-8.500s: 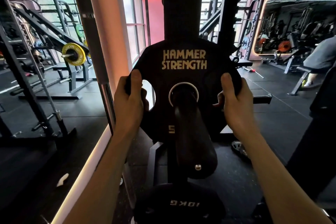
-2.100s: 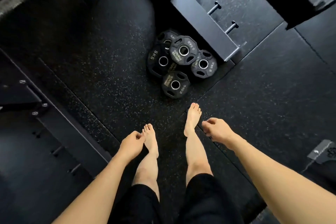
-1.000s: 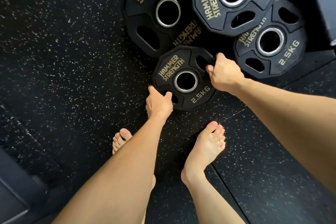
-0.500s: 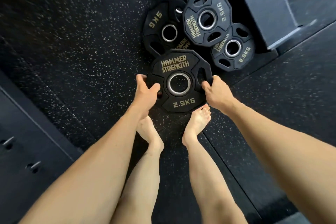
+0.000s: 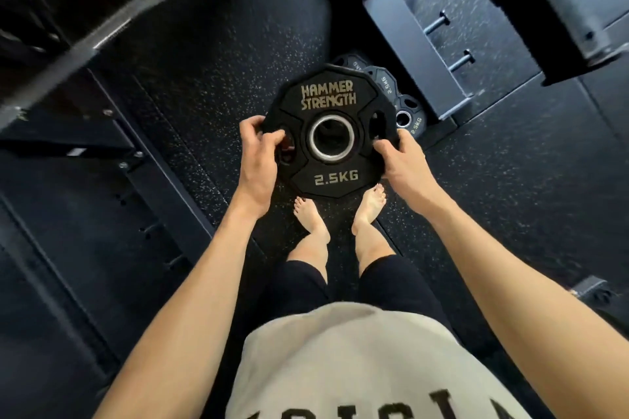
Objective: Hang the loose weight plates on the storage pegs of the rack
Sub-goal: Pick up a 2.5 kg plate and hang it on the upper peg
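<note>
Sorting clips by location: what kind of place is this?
Most likely a gym's weights area: a Hammer Strength 2.5KG plate held in both hands, more plates on speckled rubber flooring, and a steel rack base with pegs.

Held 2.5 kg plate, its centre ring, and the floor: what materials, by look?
2.5 kg plate: seemingly matte black rubber or urethane coating; dull sheen, moulded raised gold lettering. The core is hidden.
Centre ring: metal, likely steel; bright silvery reflective rim.
Floor: probably rubber gym tiles; black with pale flecks, visible seams.
</note>
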Motion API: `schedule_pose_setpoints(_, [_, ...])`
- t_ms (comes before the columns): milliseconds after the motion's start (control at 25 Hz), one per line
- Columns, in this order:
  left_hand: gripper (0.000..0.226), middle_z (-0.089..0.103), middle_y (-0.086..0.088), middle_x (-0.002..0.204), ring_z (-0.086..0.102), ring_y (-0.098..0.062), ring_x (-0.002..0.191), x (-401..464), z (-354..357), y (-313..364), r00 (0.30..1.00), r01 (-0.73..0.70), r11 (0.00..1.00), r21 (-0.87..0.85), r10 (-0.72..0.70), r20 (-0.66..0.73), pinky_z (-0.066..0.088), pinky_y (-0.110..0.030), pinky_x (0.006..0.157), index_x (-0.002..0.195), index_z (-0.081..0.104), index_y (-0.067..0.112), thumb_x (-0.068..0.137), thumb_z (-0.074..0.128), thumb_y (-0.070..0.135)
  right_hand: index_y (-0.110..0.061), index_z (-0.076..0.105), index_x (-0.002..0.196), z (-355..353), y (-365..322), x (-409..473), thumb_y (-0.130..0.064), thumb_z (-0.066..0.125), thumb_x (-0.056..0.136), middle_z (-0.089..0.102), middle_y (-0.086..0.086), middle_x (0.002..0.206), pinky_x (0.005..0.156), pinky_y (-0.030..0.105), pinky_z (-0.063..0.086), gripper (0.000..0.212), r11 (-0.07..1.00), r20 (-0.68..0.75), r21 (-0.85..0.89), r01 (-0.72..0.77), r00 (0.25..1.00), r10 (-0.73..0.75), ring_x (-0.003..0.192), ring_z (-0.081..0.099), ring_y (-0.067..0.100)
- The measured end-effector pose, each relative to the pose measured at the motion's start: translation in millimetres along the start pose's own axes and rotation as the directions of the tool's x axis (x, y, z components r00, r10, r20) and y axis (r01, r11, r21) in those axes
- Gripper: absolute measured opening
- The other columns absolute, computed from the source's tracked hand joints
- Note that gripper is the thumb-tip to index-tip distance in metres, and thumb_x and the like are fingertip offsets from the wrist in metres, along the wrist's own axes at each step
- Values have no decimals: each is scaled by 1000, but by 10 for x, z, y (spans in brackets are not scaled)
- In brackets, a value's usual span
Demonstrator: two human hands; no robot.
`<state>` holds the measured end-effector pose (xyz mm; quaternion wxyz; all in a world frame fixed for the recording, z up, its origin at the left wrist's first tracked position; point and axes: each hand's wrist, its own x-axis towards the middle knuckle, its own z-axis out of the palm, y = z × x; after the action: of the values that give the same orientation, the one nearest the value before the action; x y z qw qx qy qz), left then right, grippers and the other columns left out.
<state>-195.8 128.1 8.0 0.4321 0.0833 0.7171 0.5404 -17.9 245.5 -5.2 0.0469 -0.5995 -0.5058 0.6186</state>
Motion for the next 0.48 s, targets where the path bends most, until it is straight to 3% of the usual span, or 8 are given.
schedule_pose_setpoints(160, [8, 54, 3, 103, 53, -5, 89, -820, -277, 664, 977, -211, 977, -20, 211, -27, 48, -23, 81, 106, 42, 30, 100, 47, 28, -17, 58, 102, -28, -550, -905, -34, 55, 93, 67, 4, 102, 84, 40, 53, 19, 977, 10, 119, 175, 984, -178, 94, 63, 16])
schedule_pose_setpoints(240, [8, 52, 3, 96, 52, -4, 85, -1164, -331, 909, 947, -303, 952, -39, 296, -123, 46, -21, 79, 106, 44, 27, 102, 44, 33, -9, 60, 102, -28, -766, -1264, -60, 51, 91, 67, 12, 101, 90, 48, 51, 53, 960, 0, 91, 265, 964, -266, 92, 62, 16])
schedule_pose_setpoints(320, [11, 50, 5, 88, 50, 4, 73, -1520, -390, 1099, 904, -365, 930, -38, 345, -251, 45, -14, 72, 105, 46, 19, 105, 39, 28, -3, 59, 105, -18, -955, -1584, -79, 42, 82, 64, 23, 109, 95, 56, 47, 81, 936, 32, 74, 345, 937, -348, 100, 64, 31])
schedule_pose_setpoints(400, [14, 49, 6, 83, 48, 7, 66, -1875, -447, 1204, 850, -409, 912, -31, 368, -378, 44, -11, 67, 101, 48, 18, 106, 37, 26, -2, 59, 107, 1, -1128, -1847, -82, 42, 80, 61, 26, 114, 96, 58, 46, 86, 905, 99, 122, 408, 902, -420, 109, 59, 40])
schedule_pose_setpoints(480, [16, 50, 7, 81, 48, 2, 69, -2188, -495, 1212, 803, -426, 902, -74, 340, -489, 44, -17, 69, 96, 51, 23, 105, 39, 30, 0, 57, 108, 17, -1216, -2034, -74, 43, 86, 58, 28, 116, 92, 53, 48, 78, 868, 164, 133, 479, 853, -496, 105, 58, 41])
